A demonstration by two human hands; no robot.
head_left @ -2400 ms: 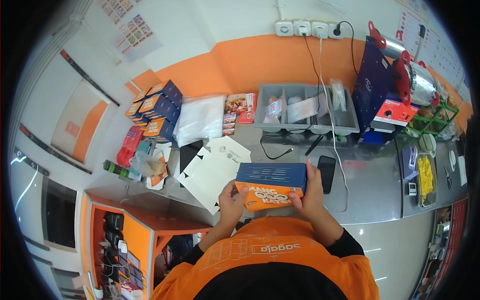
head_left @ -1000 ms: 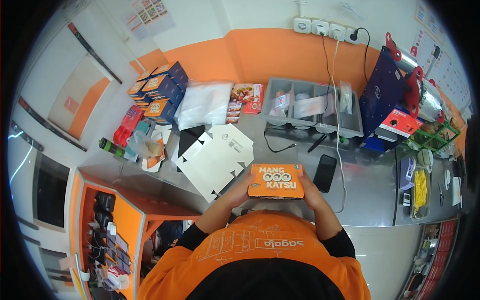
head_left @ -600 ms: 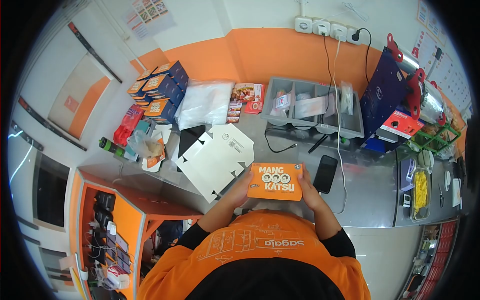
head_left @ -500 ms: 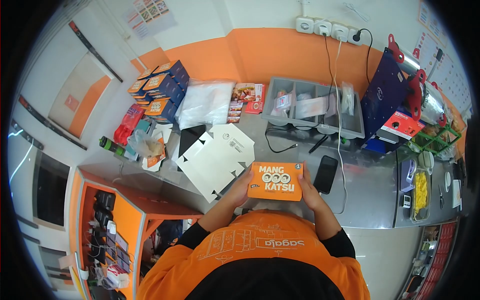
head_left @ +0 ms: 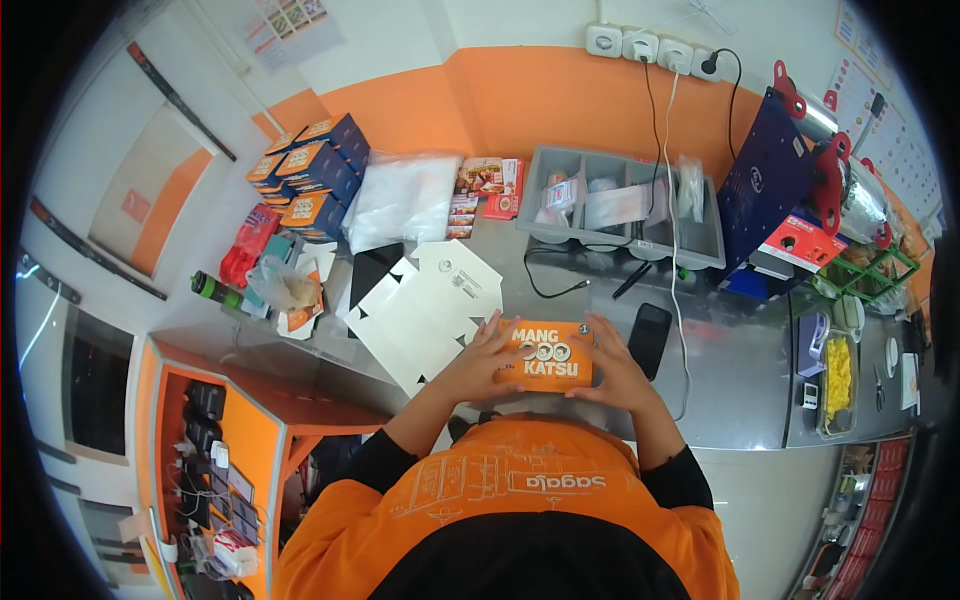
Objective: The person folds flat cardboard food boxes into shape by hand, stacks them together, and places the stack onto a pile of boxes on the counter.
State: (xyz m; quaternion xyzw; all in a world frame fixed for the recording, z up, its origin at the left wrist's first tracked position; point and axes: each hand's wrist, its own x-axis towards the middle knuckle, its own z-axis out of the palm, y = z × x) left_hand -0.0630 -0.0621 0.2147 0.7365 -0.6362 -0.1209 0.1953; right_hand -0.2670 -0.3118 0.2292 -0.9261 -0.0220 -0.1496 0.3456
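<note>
Orange shirt (head_left: 325,540), bottom centre of frame; pale line drawings (head_left: 428,484) and boxed lettering (head_left: 558,482) across it. Black sleeve ends (head_left: 374,467), both sides.

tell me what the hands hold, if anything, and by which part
The left hand and right hand are at opposite ends of the orange-topped rectangular cardboard box; whether they grip it cannot be told.

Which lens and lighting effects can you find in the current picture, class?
Head view: black corners, and the orange wall band looks bowed; head view: pale sheen on the metal counter; head view: the orange box is sharp, readable.
</note>
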